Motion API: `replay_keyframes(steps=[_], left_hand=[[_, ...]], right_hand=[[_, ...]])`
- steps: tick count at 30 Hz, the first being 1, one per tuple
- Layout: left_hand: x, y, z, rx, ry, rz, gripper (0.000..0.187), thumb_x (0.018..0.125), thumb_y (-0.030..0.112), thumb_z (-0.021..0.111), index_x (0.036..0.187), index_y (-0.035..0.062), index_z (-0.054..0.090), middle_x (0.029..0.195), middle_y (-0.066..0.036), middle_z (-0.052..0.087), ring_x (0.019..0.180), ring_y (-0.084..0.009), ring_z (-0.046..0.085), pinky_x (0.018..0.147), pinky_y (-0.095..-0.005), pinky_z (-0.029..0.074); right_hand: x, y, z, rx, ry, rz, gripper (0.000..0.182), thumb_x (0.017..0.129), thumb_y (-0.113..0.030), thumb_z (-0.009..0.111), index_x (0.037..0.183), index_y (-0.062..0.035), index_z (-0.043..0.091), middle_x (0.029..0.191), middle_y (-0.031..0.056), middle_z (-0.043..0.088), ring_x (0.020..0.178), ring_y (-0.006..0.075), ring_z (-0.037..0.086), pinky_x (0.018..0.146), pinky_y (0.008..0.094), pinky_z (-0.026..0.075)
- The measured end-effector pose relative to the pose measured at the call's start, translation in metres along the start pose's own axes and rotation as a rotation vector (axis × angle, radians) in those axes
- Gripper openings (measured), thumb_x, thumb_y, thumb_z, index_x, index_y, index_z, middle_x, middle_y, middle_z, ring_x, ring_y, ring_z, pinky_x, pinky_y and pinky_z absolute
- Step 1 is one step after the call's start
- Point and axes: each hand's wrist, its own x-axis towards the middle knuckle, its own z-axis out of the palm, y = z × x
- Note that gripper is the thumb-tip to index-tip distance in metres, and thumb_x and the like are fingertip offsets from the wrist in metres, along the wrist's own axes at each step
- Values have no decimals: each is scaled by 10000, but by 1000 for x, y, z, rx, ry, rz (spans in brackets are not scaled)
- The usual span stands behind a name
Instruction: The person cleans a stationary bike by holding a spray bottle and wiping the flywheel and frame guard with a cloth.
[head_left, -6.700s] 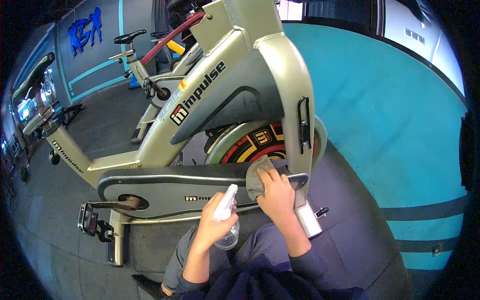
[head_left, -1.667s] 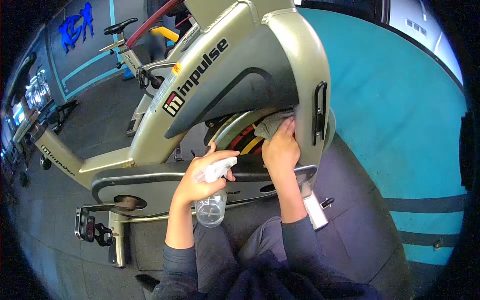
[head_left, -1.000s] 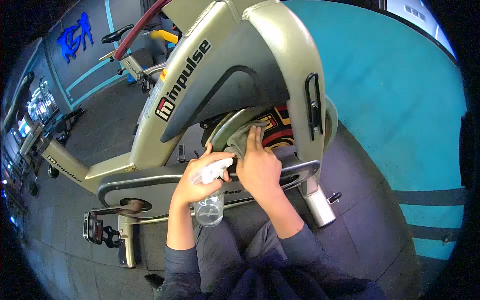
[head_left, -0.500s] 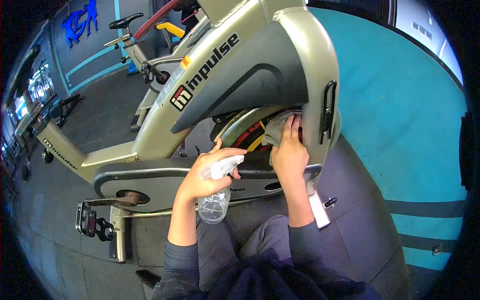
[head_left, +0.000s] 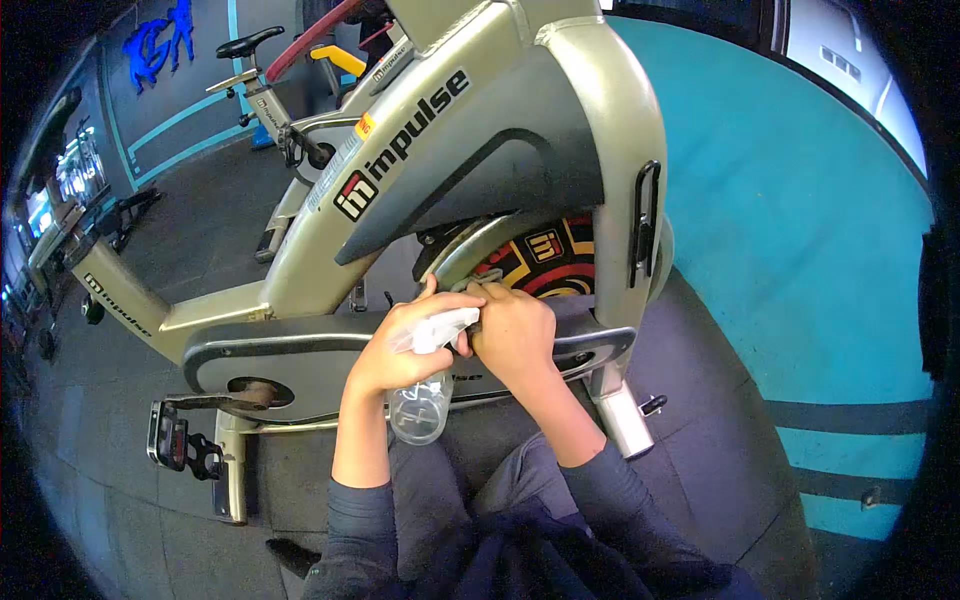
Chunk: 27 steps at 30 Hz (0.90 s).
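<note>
My left hand point(head_left: 395, 345) is wrapped round a clear spray bottle point(head_left: 420, 410) with a white trigger head, held in front of the exercise bike's lower guard point(head_left: 310, 350). Close beside it, my right hand point(head_left: 515, 330) is closed on a grey cloth point(head_left: 484, 280), of which only a small part shows above the knuckles. The cloth lies against the left part of the flywheel point(head_left: 545, 250), which has a black, red and yellow face. My right palm and most of the cloth are hidden from view.
The bike's frame point(head_left: 400, 140) rises above my hands. A pedal point(head_left: 170, 435) sticks out at the lower left. Another exercise bike point(head_left: 290, 140) stands behind. To the right is a turquoise surface point(head_left: 780, 220), and dark floor tiles point(head_left: 130, 400) lie at left.
My right hand has moved left and down with the cloth, from the flywheel's right side to beside the spray bottle. More of the flywheel's face shows. The left hand stays nearly in place.
</note>
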Motion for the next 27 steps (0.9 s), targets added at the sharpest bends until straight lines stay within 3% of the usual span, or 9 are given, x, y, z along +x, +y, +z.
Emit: replay_keyframes(steps=[4, 9, 17, 18, 20, 21, 24, 26, 27], left_hand=[[-2, 1, 2, -16, 18, -32, 552, 634, 10, 563, 1183, 59, 593, 767, -26, 668, 793, -152, 660, 1148, -429, 55], [-2, 4, 1, 2, 4, -20, 545, 637, 21, 582, 1180, 60, 594, 781, -30, 669, 804, -154, 661, 1147, -442, 52], [-1, 0, 3, -1, 7, -7, 543, 633, 29, 577, 1175, 56, 595, 760, -38, 671, 789, -172, 667, 1146, -452, 51], [0, 1, 3, -4, 0, -6, 543, 633, 29, 577, 1175, 56, 595, 760, -38, 671, 789, -172, 667, 1146, -452, 51], [-1, 6, 3, 76, 2, -29, 614, 590, 30, 545, 1204, 9, 569, 772, -87, 660, 800, -178, 656, 1020, -319, 350], [0, 5, 3, 77, -2, -27, 614, 590, 30, 545, 1204, 9, 569, 772, -87, 660, 800, -178, 656, 1020, -319, 350], [0, 2, 4, 102, -6, -1, 612, 591, 28, 548, 1203, 6, 568, 775, -87, 663, 801, -174, 655, 1034, -319, 334], [0, 3, 4, 18, 5, -22, 546, 636, 30, 567, 1181, 61, 588, 753, -34, 669, 784, -177, 668, 1150, -447, 47], [0, 3, 4, 23, 1, -22, 546, 636, 30, 567, 1181, 61, 588, 753, -34, 669, 784, -177, 668, 1150, -447, 47]], right_hand=[[-6, 7, -6, 34, 26, 32, 437, 592, -107, 689, 1026, -107, 644, 939, 77, 670, 721, 264, 652, 629, 371, 524], [-4, 28, -25, -171, -6, 80, 636, 603, -78, 664, 1229, -99, 555, 1277, 59, 563, 758, 255, 658, 664, 354, 546], [-5, 19, -12, -130, -46, 57, 597, 583, -119, 677, 1170, -52, 589, 1240, 140, 585, 814, 259, 662, 689, 331, 541], [-5, 16, -14, -84, -21, 58, 524, 584, -104, 644, 1107, -77, 641, 1128, 130, 648, 826, 268, 662, 721, 355, 530], [-6, 15, -9, -75, -52, 26, 508, 584, -107, 648, 1092, -80, 649, 1114, 128, 654, 820, 267, 662, 711, 355, 529], [-5, 14, -8, -61, -83, -15, 492, 585, -111, 651, 1076, -83, 657, 1099, 126, 660, 815, 267, 663, 701, 355, 528], [1, 13, -17, -60, -209, -7, 477, 599, -126, 656, 1074, -82, 652, 1069, 115, 669, 811, 265, 656, 689, 360, 528], [-2, 14, -18, -50, -262, 6, 482, 606, -130, 655, 1085, -80, 644, 1069, 101, 670, 808, 266, 654, 692, 364, 529], [-6, 17, -13, -64, -161, -28, 469, 607, -140, 663, 1069, -68, 639, 1066, 93, 668, 786, 263, 655, 668, 361, 536]])
